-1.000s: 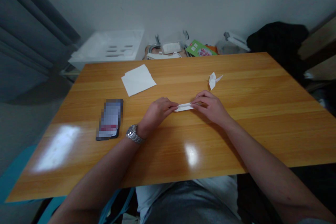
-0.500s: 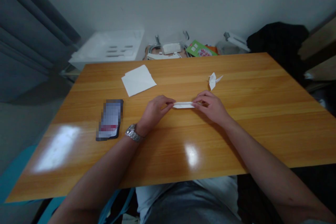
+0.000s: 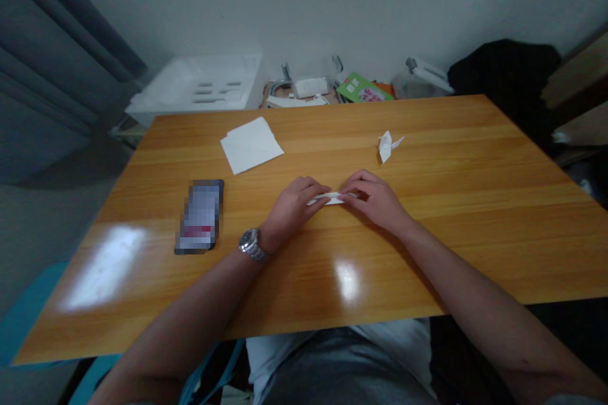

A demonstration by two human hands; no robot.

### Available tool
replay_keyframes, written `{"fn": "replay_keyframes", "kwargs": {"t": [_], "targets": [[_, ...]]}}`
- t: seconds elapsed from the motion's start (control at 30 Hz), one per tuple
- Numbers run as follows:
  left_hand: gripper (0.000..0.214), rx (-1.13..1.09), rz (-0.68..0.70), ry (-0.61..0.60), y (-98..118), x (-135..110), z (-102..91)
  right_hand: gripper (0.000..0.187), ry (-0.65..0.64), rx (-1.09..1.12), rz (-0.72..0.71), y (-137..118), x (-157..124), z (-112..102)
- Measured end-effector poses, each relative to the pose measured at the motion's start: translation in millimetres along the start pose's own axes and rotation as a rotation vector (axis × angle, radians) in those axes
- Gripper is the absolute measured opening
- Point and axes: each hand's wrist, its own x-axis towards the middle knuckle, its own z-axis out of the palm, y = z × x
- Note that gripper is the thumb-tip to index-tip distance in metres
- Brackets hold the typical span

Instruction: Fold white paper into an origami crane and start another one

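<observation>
A narrow folded strip of white paper (image 3: 333, 198) lies on the wooden table (image 3: 427, 215) between my hands. My left hand (image 3: 292, 207), with a metal watch on its wrist, pinches the strip's left end. My right hand (image 3: 374, 199) presses its fingers together on the right end. Most of the strip is hidden under my fingers, and only its middle shows.
A small folded paper crane (image 3: 387, 145) stands beyond my right hand. Flat white sheets (image 3: 251, 145) lie at the back left, and a phone (image 3: 202, 216) lies left of my left hand. Behind the table are a white box (image 3: 199, 85), clutter and a black bag (image 3: 503, 73).
Both hands have moved closer together along the strip, so less paper shows between them. The left hand shifted right and slightly toward me.
</observation>
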Motion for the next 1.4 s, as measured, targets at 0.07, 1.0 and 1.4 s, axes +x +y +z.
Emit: {"fn": "replay_keyframes", "kwargs": {"t": [0.07, 1.0, 1.4], "targets": [[0.021, -0.029, -0.006, -0.002, 1, 1, 1.7, 0.017, -0.007, 0.012, 0.008, 0, 0, 1], [0.02, -0.09, -0.07, -0.031, -3, 0, -6.2, 0.021, 0.008, 0.108, 0.148, 10, 0, -5], [0.018, -0.058, 0.042, -0.066, -6, -2, -8.4, 0.021, 0.003, 0.188, 0.248, 9, 1, -5]]}}
